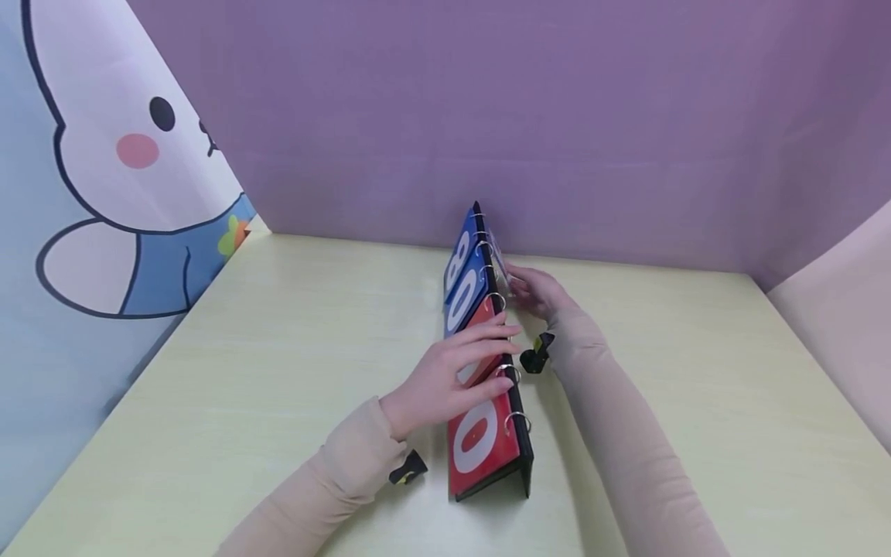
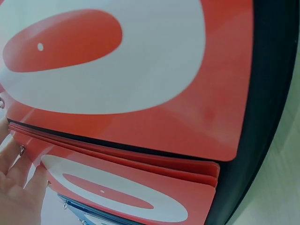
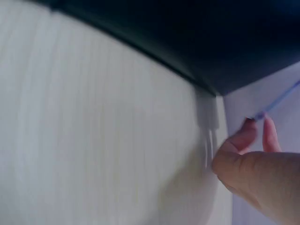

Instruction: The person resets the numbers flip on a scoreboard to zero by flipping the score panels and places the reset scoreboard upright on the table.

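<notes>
A tabletop flip scoreboard [image 1: 487,456] stands like a tent, its ridge running away from me, with ring-bound number cards. The near red card [image 1: 476,437] reads 0; a second red card [image 2: 122,190] behind it shows 0 in the left wrist view. Farther along, the blue cards [image 1: 462,298] read 0 and 8. My left hand [image 1: 452,371] rests across the red cards, its fairly straight fingers on the ridge. On the far right side, my right hand [image 1: 539,292] pinches a thin card edge [image 3: 281,98] between thumb and finger; most of that card is hidden.
The scoreboard stands on a pale wood-grain table [image 1: 334,309]. A purple backdrop [image 1: 445,116] rises behind it, and a cartoon-printed cloth [image 1: 139,193] hangs at the left. Small black wrist-worn devices [image 1: 409,468] show beside both sleeves.
</notes>
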`<state>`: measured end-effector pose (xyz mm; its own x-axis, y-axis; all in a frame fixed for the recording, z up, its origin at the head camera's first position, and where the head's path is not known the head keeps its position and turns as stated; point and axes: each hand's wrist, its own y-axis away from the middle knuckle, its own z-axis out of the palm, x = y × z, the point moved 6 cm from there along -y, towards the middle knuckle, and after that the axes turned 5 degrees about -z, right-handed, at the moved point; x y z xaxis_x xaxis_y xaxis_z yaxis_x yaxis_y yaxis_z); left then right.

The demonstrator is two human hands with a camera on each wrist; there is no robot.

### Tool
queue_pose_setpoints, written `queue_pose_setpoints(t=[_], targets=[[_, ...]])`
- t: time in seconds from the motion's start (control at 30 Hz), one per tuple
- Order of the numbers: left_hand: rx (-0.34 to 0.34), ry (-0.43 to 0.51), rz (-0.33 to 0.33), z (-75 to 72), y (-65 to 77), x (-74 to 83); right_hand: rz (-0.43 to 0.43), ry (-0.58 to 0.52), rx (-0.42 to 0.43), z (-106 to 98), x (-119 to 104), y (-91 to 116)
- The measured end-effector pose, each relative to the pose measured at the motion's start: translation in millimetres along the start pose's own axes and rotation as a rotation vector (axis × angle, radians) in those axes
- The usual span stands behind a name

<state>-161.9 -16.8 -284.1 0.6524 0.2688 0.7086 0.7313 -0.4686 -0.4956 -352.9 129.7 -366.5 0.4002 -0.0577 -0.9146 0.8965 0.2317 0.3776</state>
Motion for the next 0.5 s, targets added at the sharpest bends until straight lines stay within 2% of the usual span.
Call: queue_pose_setpoints(t=[0.17, 0.37, 0.5], targets=[[0.001, -0.009, 0.002, -0.9, -1.5, 0.7, -0.029, 0.032, 0.154, -20, -8, 3], [-0.007, -0.002, -0.021, 0.0, -1.7, 0.1, -0.078, 0.232, 0.354, -31, -19, 7], [0.000, -0.001, -0.019, 0.0, -1.4, 0.4, -0.112, 0.325, 0.406, -32, -24, 9]])
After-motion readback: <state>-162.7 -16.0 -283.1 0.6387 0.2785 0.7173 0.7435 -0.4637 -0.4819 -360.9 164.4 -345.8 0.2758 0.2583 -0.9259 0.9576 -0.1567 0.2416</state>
